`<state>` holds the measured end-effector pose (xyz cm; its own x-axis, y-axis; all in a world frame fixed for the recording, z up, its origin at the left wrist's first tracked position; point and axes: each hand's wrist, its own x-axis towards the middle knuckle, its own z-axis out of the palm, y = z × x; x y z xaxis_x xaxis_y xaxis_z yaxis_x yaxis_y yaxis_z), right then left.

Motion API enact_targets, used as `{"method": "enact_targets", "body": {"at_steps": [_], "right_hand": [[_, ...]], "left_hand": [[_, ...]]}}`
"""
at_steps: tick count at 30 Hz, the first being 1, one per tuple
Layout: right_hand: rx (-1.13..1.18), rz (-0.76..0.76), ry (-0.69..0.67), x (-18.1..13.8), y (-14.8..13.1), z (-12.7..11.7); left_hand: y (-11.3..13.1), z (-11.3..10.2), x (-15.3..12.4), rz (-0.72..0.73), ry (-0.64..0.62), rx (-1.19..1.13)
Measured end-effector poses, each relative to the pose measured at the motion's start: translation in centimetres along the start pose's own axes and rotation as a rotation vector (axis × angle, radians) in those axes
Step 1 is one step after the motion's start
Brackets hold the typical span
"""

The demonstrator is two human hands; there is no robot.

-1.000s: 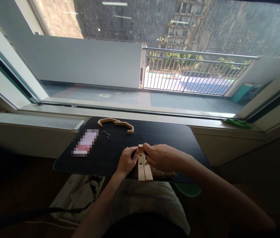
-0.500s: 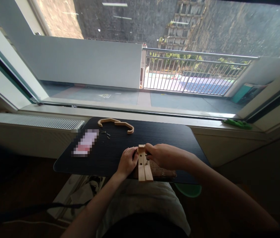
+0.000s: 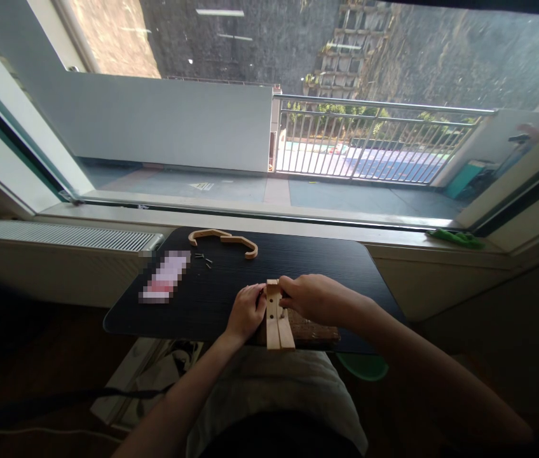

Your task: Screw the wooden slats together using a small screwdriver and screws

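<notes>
Two light wooden pieces (image 3: 279, 332) lie side by side near the front edge of the black table, with dark holes along them. My left hand (image 3: 245, 313) is closed at their left edge, gripping the wood from the side. Something dark shows by its thumb. My right hand (image 3: 310, 298) is closed over the right piece, its fingers pinching a small tool that is mostly hidden. Just below these fingertips a metal screw (image 3: 283, 313) stands in the wood. Beneath the pieces lies a brown block (image 3: 314, 332), partly covered by them.
Two curved wooden pieces (image 3: 241, 242) rest at the back of the table (image 3: 312, 254). Several small screws (image 3: 208, 261) lie left of centre, beside a blurred pink-and-white packet (image 3: 167, 277). Beyond is the window sill, with a green item (image 3: 455, 238). Part of a person shows outside at right.
Both hands stay in the same place on the wood, the right fingers shifting only slightly around the tool. Outside at the far right, a person has come further into view.
</notes>
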<state>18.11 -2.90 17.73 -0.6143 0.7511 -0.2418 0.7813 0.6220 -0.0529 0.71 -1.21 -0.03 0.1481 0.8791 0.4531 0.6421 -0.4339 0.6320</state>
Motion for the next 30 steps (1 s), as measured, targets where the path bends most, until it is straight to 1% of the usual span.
{"method": "enact_targets", "body": {"at_steps": [5, 13, 24, 30], "right_hand": [[-0.06, -0.022, 0.015, -0.13, 0.25, -0.11], [-0.067, -0.014, 0.026, -0.08, 0.33, -0.33], [-0.124, -0.028, 0.051, 0.07, 0.27, -0.3], [-0.104, -0.043, 0.085, 0.16, 0.18, -0.23]], "left_hand": [[0.14, -0.14, -0.01, -0.006, -0.007, -0.006], [0.25, -0.23, 0.06, -0.007, -0.006, -0.011], [-0.51, 0.07, -0.11, -0.043, 0.003, -0.025], [-0.66, 0.06, -0.16, -0.044, 0.002, -0.041]]}}
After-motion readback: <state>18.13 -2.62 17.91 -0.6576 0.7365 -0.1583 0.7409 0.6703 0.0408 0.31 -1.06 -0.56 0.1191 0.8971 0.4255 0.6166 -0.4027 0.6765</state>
